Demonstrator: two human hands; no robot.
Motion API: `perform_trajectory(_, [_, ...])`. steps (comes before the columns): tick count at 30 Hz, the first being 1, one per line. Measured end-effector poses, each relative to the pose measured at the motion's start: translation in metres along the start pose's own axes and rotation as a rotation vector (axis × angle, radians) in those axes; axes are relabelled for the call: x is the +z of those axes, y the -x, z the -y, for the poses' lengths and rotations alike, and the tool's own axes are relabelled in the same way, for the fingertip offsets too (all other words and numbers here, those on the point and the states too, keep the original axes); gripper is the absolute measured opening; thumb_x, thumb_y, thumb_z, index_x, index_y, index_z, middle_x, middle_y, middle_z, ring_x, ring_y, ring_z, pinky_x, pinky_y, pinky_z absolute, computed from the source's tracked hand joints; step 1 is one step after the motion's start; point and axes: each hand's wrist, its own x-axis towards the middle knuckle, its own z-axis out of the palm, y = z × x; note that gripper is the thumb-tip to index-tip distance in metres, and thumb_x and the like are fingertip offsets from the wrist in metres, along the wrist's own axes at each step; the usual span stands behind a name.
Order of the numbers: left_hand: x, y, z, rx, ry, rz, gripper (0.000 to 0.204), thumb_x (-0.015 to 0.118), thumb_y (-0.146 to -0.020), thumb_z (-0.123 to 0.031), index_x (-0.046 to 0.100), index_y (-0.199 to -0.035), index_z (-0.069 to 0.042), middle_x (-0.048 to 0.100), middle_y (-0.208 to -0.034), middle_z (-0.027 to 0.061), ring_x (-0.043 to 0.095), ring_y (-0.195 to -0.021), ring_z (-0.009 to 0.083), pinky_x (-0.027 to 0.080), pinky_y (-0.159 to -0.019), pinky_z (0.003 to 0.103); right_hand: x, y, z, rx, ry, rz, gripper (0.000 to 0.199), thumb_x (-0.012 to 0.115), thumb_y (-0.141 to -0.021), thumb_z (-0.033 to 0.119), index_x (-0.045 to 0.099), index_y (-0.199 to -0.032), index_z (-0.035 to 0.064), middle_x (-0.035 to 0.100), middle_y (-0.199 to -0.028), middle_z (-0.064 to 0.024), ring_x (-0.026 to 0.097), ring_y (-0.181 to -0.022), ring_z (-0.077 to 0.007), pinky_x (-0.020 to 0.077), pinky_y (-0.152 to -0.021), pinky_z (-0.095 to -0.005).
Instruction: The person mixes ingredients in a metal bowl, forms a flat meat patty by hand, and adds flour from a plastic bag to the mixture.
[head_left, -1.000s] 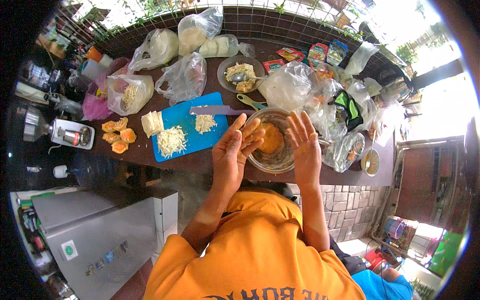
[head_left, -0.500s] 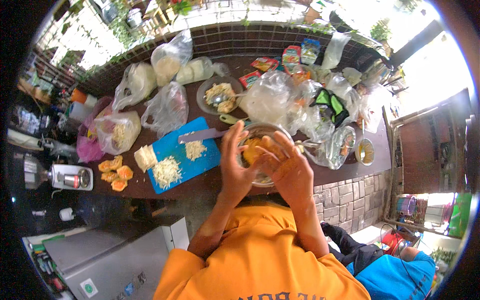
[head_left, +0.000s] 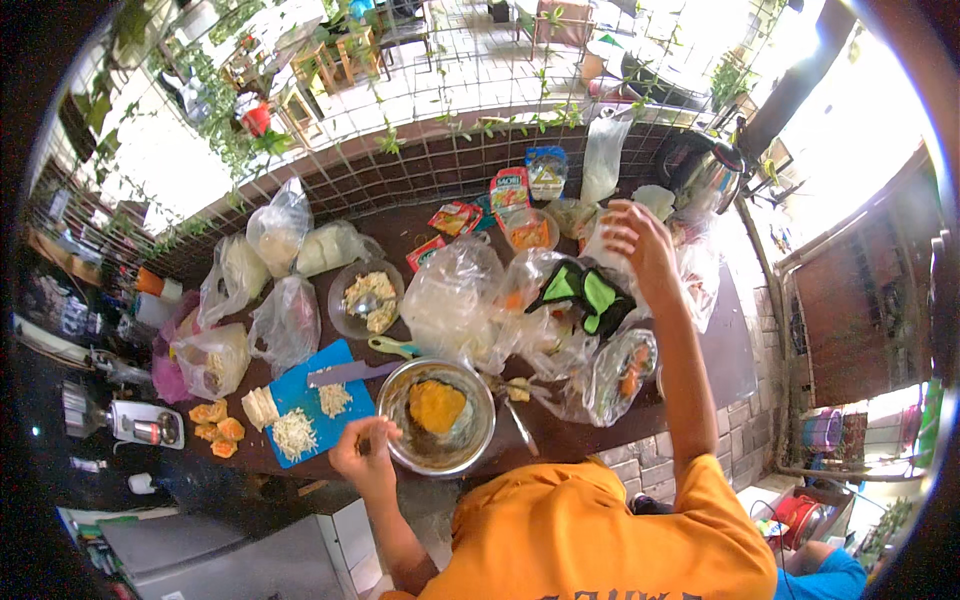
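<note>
Mixture (head_left: 437, 406), thick and orange-yellow, sits in a steel mixing bowl (head_left: 472, 440) just to the right of the left hand (head_left: 364, 457). That hand is loosely curled beside the rim, thumb and fingers drawn close; I cannot tell whether it touches the bowl or pinches anything. The right hand (head_left: 640, 243) is stretched far forward over the clear plastic bags (head_left: 455, 290), its fingers bent and slightly apart, with no object visible in its grasp; contact with the plastic beneath cannot be made out.

Just ahead of the left hand lies a blue cutting board (head_left: 302, 374) with shredded white vegetable (head_left: 294, 434) and a purple-bladed knife (head_left: 342, 374); farther left of that hand are orange-filled pieces (head_left: 217, 430). Near the right hand, toward the left, stands a tub of orange shreds (head_left: 530, 234).

The step in hand looks like a pause in the bowl work for a reach among the bags. The move seems to call for fingertips closing lightly, without dragging loose plastic along, while the left hand stays near the rim.
</note>
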Motion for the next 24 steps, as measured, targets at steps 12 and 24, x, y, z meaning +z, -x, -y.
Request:
perform_trajectory(12, [0.076, 0.021, -0.048, -0.08, -0.109, -0.149, 0.02, 0.068, -0.1, -0.017, 0.071, -0.096, 0.002, 0.075, -0.072, 0.0107, 0.073, -0.073, 0.0165, 0.056, -0.074, 0.03, -0.143, -0.252, -0.058, -0.257, 0.672, -0.179, 0.038, 0.077, -0.094, 0.029, 0.072, -0.124, 0.0065, 0.077, -0.094, -0.0099, 0.068, -0.073, -0.0153, 0.0538, -0.066, -0.0303])
perform_trajectory(24, [0.131, -0.005, -0.089, 0.069, -0.212, 0.003, 0.019, 0.066, -0.1, -0.016, 0.07, -0.111, -0.001, 0.076, -0.085, 0.011, 0.072, -0.08, 0.0191, 0.054, -0.081, 0.035, -0.122, -0.24, -0.039, -0.406, 0.88, -0.005, 0.027, 0.077, -0.092, 0.027, 0.077, -0.102, 0.0021, 0.074, -0.08, -0.0103, 0.066, -0.069, -0.0137, 0.0525, -0.066, -0.0337])
